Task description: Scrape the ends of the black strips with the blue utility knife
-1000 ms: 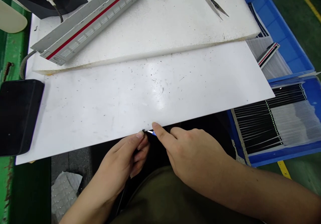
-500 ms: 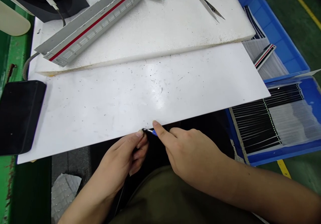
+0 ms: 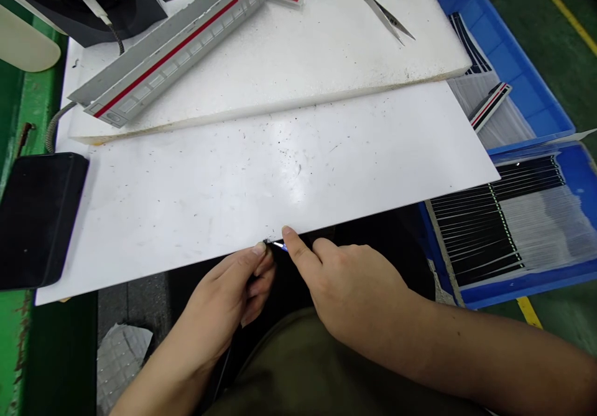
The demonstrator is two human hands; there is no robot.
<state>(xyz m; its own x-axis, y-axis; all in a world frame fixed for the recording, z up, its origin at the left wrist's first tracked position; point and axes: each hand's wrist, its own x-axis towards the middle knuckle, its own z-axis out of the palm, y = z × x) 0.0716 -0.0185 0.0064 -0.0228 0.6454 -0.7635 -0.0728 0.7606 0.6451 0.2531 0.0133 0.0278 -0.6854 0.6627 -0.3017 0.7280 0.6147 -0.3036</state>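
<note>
At the front edge of the white sheet (image 3: 196, 186), my left hand (image 3: 233, 285) is closed, pinching a small dark piece (image 3: 266, 242) between thumb and fingertips. Most of that piece is hidden by the fingers. My right hand (image 3: 359, 279) is closed round a slim blue-handled tool (image 3: 282, 246), its index finger stretched along it. The tool's thin metal tip points left and meets the dark piece at my left thumb. Its handle is mostly covered by my right hand, so its exact kind cannot be told.
A white foam board (image 3: 298, 61) carries a long grey model body with a red stripe (image 3: 181, 49) and tweezers (image 3: 389, 18). A black box-like device (image 3: 40, 217) lies at left. Blue trays (image 3: 517, 295) holding thin black strips stand at right. Dark specks dot the sheet.
The right hand and tool have shifted very slightly left, and less of the tool shows. The left hand keeps its pinch. The whole view has moved a little.
</note>
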